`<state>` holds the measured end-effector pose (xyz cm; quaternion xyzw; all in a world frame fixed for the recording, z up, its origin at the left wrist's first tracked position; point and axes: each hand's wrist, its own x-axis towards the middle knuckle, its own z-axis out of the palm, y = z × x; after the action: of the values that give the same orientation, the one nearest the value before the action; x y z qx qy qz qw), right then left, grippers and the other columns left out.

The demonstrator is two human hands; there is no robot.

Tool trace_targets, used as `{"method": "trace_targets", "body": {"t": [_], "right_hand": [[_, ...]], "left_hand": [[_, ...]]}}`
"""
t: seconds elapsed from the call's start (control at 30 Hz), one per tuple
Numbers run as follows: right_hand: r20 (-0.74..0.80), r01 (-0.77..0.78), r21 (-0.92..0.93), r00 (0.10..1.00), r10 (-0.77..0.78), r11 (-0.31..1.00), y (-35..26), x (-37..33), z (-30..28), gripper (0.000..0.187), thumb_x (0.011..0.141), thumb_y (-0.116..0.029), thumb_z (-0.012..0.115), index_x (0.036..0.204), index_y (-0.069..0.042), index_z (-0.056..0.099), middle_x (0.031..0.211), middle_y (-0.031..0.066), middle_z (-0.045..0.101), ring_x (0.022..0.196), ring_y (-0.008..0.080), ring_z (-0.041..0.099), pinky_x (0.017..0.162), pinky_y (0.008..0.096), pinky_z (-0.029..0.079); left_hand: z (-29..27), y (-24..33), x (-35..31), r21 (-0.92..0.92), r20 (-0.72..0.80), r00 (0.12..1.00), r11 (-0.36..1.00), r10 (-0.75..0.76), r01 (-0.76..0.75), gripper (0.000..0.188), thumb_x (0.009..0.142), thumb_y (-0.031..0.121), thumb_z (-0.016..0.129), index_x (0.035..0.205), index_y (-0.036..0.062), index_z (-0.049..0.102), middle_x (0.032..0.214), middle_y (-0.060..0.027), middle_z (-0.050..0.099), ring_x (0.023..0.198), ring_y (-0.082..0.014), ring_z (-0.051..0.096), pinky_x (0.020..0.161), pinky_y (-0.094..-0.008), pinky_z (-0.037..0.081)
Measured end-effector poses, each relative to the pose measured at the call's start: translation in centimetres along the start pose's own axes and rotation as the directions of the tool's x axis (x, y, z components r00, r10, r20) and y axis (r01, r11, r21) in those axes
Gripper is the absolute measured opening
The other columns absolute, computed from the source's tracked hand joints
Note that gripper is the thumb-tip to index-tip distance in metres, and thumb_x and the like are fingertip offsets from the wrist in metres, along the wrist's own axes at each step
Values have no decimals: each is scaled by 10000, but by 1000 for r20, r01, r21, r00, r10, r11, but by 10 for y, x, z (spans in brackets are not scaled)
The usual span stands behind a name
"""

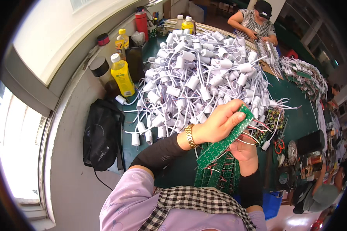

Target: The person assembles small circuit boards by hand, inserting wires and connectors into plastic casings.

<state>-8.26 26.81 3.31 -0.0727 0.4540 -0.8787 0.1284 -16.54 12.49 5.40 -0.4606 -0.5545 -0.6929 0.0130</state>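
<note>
My left hand (221,122), with a gold watch at its wrist, grips the upper part of a long green circuit board (219,147), thumb on its face. The board is tilted across in front of me. Under its right edge, my right hand (244,149) has its fingers curled around white wires (251,136); the board partly hides the fingertips. Red and white leads come off the board there. Below lie more green circuit boards (223,173) with thin red and white wires. Just beyond my hands rises a big heap of white cylindrical sockets (192,81) with white leads.
Yellow-labelled bottles (122,79), a dark-lidded jar (100,67) and a red flask (141,25) stand at the left. A black bag (102,134) lies by the table's left edge. Orange-handled scissors (280,146) lie right. Across the table a person (254,25) works.
</note>
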Motion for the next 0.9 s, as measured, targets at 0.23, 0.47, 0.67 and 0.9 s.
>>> {"method": "trace_targets", "body": {"t": [0.23, 0.47, 0.67, 0.9], "right_hand": [[-24, 180, 220, 984, -179, 959, 21, -11, -29, 507, 704, -39, 705, 1171, -39, 508, 1078, 76, 597, 994, 227, 586, 839, 354, 494], [-85, 506, -159, 849, -522, 848, 23, -26, -8, 473, 832, -148, 639, 1229, 22, 447, 1179, 103, 551, 1085, 214, 538, 935, 345, 427], [-281, 397, -171, 858, -431, 902, 17, -31, -18, 416, 768, -172, 712, 1100, 21, 552, 1015, 57, 598, 845, 118, 560, 710, 237, 444], [-271, 365, -213, 869, -414, 906, 1, -32, 9, 154, 766, -67, 646, 877, -39, 544, 751, -15, 502, 598, 50, 437, 535, 200, 364]], "left_hand": [[11, -4, -5, 42, -72, 994, 996, 77, -74, 219, 925, 180, 497, 1059, 6, 497, 867, -80, 557, 752, -162, 553, 698, -293, 446], [35, -18, -20, -332, -49, 998, 943, -36, 18, 318, 924, 250, 508, 1108, -4, 459, 957, -100, 556, 865, -162, 543, 780, -303, 435], [46, -6, -25, 1, -100, 981, 986, -168, 169, 313, 869, 252, 607, 1025, 2, 503, 847, -117, 552, 765, -182, 545, 692, -309, 440], [40, 0, -14, -106, -127, 990, 993, -62, 48, 327, 835, 226, 654, 1014, -1, 503, 737, -106, 571, 622, -187, 546, 575, -292, 437]]}}
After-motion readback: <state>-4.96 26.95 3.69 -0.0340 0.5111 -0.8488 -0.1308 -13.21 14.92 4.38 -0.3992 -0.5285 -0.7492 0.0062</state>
